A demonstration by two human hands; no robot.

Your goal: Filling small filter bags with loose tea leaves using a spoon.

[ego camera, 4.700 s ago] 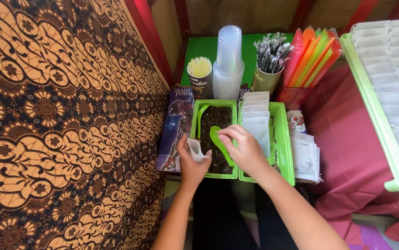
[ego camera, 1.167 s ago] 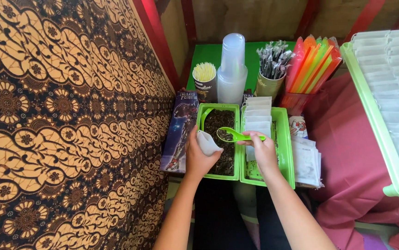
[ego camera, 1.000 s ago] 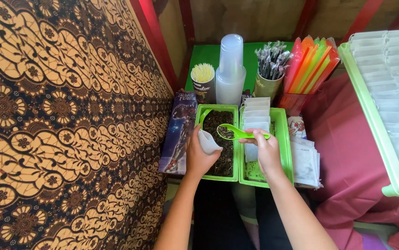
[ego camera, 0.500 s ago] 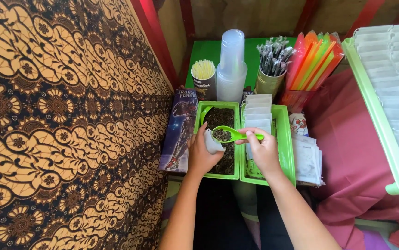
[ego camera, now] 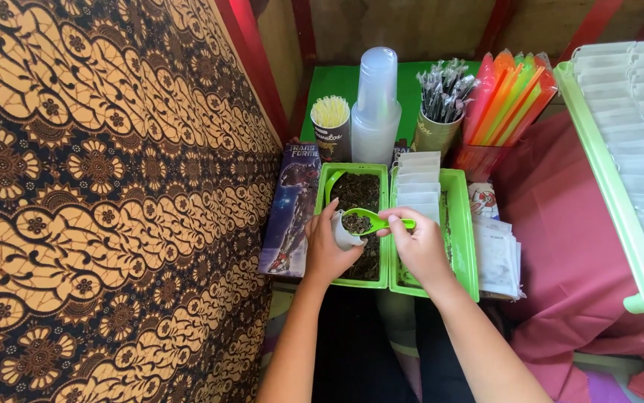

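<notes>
- The left hand (ego camera: 327, 250) was curled around a small white pouch (ego camera: 343, 233), holding it upright with its mouth open toward the right.
- The right hand (ego camera: 419, 246) pinched the handle of a green scoop (ego camera: 370, 222) between thumb and fingertips.
- The scoop's long axis ran left to right, handle on the right, bowl on the left, loaded with dark dried leaves (ego camera: 355, 222).
- The bowl sat just over the pouch's mouth, touching or nearly touching its rim; which could not be told.
- Both hovered over the left green tray (ego camera: 323, 181) of loose leaves.
- The right green tray (ego camera: 460, 216), just beside it, held a row of flat white pouches (ego camera: 416, 183).
</notes>
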